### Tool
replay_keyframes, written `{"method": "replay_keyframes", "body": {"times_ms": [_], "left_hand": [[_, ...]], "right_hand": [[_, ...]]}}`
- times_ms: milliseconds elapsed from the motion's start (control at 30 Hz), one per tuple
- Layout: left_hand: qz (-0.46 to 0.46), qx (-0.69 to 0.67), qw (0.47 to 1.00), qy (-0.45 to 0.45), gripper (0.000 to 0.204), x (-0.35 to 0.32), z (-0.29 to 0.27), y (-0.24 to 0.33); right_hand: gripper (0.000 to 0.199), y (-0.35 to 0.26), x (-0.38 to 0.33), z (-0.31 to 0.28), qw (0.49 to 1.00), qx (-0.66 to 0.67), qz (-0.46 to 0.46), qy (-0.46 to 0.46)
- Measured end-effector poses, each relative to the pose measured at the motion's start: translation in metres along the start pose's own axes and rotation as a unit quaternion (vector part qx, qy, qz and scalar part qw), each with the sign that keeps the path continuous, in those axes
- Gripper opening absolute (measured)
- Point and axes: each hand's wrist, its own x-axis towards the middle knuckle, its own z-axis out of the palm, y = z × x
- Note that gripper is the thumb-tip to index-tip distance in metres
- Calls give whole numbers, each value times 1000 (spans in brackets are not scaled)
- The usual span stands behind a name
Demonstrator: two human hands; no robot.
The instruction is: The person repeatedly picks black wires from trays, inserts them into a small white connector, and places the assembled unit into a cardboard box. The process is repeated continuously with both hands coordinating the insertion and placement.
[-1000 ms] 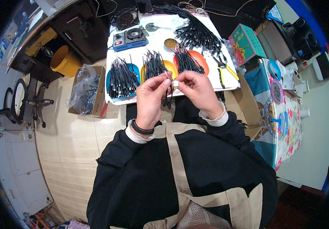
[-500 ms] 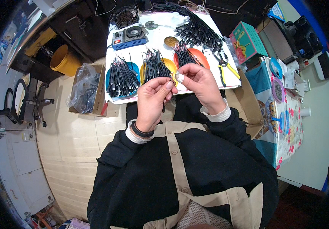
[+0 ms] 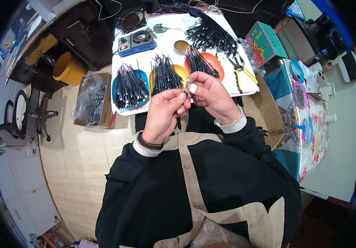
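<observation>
While the two hands meet just in front of the worktop (image 3: 165, 44), the left hand (image 3: 163, 112) pinches a black cable (image 3: 179, 123) near its thin wire ends between thumb and forefinger, the other fingers curled in. The right hand (image 3: 212, 98) has its thumb and forefinger closed on a small white piece (image 3: 192, 88), right beside those wire ends; whether the piece touches them is too small to tell. The cable's dark length hangs below the left hand, near the worktop's near edge.

Both forearms reach forward from the body and angle inward, the fingertips almost together; a dark band (image 3: 150, 142) circles the left wrist.

Beyond the hands stand three plates in a row: blue (image 3: 145, 77) on the left, yellow (image 3: 182, 71) in the middle, orange (image 3: 216, 64) on the right, each carrying a bunch of short black cables. Behind them, a small round tin (image 3: 179, 52) holds something amber-brown. On the floor to the left, a cardboard box (image 3: 107, 99) contains a clear plastic bag (image 3: 88, 93) with dark things in it.
</observation>
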Motion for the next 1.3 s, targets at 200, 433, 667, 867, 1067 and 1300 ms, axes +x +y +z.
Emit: {"method": "replay_keyframes", "body": {"times_ms": [200, 433, 667, 867, 1067, 1300], "left_hand": [[-22, 93, 995, -13, 16, 5, -2, 2], [4, 177, 984, 27, 13, 17, -15, -4], [27, 134, 989, 57, 11, 36, -33, -2], [14, 150, 985, 80, 13, 44, -41, -2], [4, 132, 986, 104, 14, 45, -42, 8], [3, 52, 997, 56, 22, 50, -18, 37]], "right_hand": [[13, 4, 8, -14, 999, -8, 52, 13], [18, 14, 30, -57, 991, 15, 115, -73], [24, -70, 157, -231, 633, -661, -99, 391], [26, -86, 218, -287, 570, -724, 48, 385], [25, -102, 214, -270, 622, -671, -10, 403], [11, -141, 118, -121, 813, -520, -198, 170]]}}
